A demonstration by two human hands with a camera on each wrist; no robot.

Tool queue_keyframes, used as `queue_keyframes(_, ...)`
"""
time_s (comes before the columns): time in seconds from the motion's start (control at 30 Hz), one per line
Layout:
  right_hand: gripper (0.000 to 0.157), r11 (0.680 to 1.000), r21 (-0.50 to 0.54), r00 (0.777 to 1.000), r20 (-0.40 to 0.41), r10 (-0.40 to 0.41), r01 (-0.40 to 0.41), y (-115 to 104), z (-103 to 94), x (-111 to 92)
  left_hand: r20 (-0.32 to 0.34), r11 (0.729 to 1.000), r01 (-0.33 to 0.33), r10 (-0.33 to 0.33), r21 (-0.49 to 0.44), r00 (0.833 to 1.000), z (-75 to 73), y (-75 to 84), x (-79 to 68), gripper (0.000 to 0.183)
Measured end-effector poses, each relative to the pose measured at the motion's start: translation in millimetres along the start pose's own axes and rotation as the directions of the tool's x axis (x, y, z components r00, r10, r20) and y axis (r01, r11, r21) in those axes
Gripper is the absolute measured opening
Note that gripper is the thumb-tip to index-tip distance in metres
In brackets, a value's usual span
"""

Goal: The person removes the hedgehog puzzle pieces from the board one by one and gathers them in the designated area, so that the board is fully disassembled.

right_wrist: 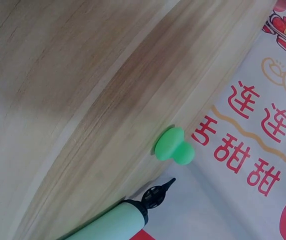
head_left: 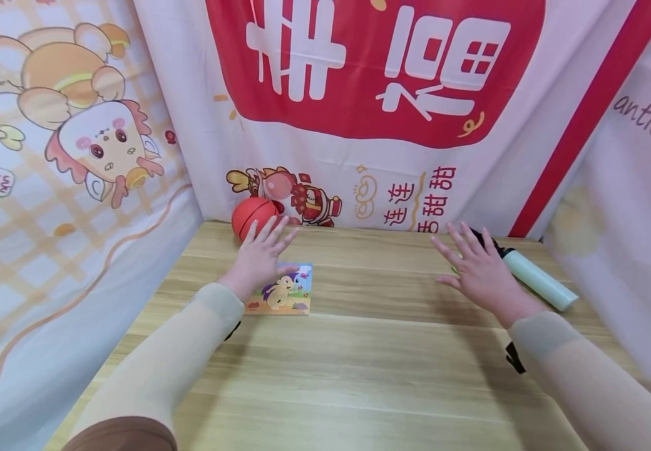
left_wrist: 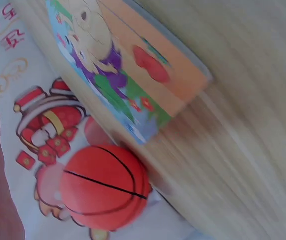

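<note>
My left hand (head_left: 256, 260), its fingers spread, hovers over the table and holds nothing. Under and beside it lies a flat, thick picture board (head_left: 286, 299) with a cartoon hedgehog; the left wrist view shows its orange corner (left_wrist: 183, 85). Just behind that hand sits a small red ball (head_left: 251, 214) with black basketball lines, whole in the left wrist view (left_wrist: 105, 187). My right hand (head_left: 483, 275) is also spread in the air, empty. Close by lies a pale green hand pump (head_left: 539, 279) with a black nozzle (right_wrist: 154, 197). A small bright green knob-like piece (right_wrist: 173, 146) is mostly hidden behind that hand in the head view.
The wood-grain table (head_left: 359, 369) runs back to a printed white cloth (head_left: 325, 181) with a red panel. More cloth hangs at the left (head_left: 77, 250) and right (head_left: 613, 207), edging the table. The ball and pump lie near the back edge.
</note>
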State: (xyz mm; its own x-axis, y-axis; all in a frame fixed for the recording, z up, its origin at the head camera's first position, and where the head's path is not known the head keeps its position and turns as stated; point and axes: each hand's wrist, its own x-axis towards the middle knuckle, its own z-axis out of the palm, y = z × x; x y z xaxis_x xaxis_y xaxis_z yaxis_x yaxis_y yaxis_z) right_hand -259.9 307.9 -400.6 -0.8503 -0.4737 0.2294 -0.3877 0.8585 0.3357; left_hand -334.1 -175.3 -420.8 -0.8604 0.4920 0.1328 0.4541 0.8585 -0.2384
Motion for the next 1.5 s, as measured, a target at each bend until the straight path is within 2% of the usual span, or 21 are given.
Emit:
queue_keyframes(0.17,0.084,0.999,0.053,1.000,0.015,0.005,-0.006,-5.1,7.3,0.9,0.031,0.989,-0.003,0.007,-0.145,0.999,15.6,-25.9,-20.7,0.090)
queue_keyframes(0.23,0.082,0.997,0.079,1.000,0.015,-0.007,0.006,-7.5,10.6,1.2,0.061,0.971,0.007,0.008,-0.238,0.998,23.8,-35.6,-29.9,0.089)
queue_keyframes(0.3,0.081,0.994,0.108,1.000,0.015,-0.025,0.023,-11.1,13.2,2.0,0.122,0.940,0.040,0.002,-0.340,0.993,32.6,-43.8,-38.7,0.088)
queue_keyframes(0.4,0.079,0.986,0.156,0.998,0.010,-0.056,0.053,-20.0,16.0,5.6,0.243,0.881,0.113,0.003,-0.460,0.970,42.3,-52.1,-49.7,0.093)
queue_keyframes(0.47,0.078,0.979,0.193,0.997,0.004,-0.076,0.073,-28.8,17.0,9.0,0.318,0.857,0.157,0.009,-0.491,0.948,47.1,-55.1,-54.5,0.100)
queue_keyframes(0.63,0.076,0.951,0.284,0.992,-0.012,-0.123,0.121,-57.9,15.0,21.9,0.439,0.858,0.224,0.001,-0.461,0.898,48.0,-51.3,-54.4,0.111)
queue_keyframes(0.77,0.077,0.936,0.329,0.990,0.006,-0.138,0.128,-79.6,11.0,31.7,0.476,0.868,0.240,-0.005,-0.435,0.880,39.7,-32.9,-43.4,0.111)
queue_keyframes(0.9,0.077,0.937,0.324,0.989,0.024,-0.145,0.130,-95.4,9.7,40.1,0.480,0.874,0.222,0.015,-0.432,0.877,32.9,-2.8,-27.1,0.110)
queue_keyframes(1.03,0.077,0.937,0.326,0.988,0.046,-0.148,0.125,-106.6,13.9,46.9,0.464,0.883,0.188,0.037,-0.430,0.885,32.3,30.6,-10.1,0.110)
queue_keyframes(1.2,0.077,0.916,0.387,0.985,0.085,-0.149,0.105,-117.3,19.7,54.4,0.450,0.886,0.160,0.061,-0.435,0.891,28.3,67.3,8.5,0.112)
queue_keyframes(1.33,0.074,0.892,0.447,0.979,0.140,-0.146,0.069,-122.9,23.0,60.6,0.439,0.896,0.126,0.083,-0.426,0.895,21.5,91.7,19.6,0.112)
queue_keyframes(1.5,0.071,0.841,0.541,0.970,0.213,-0.119,-0.016,-128.5,29.1,71.2,0.419,0.910,0.090,0.097,-0.405,0.903,14.8,117.5,27.6,0.112)
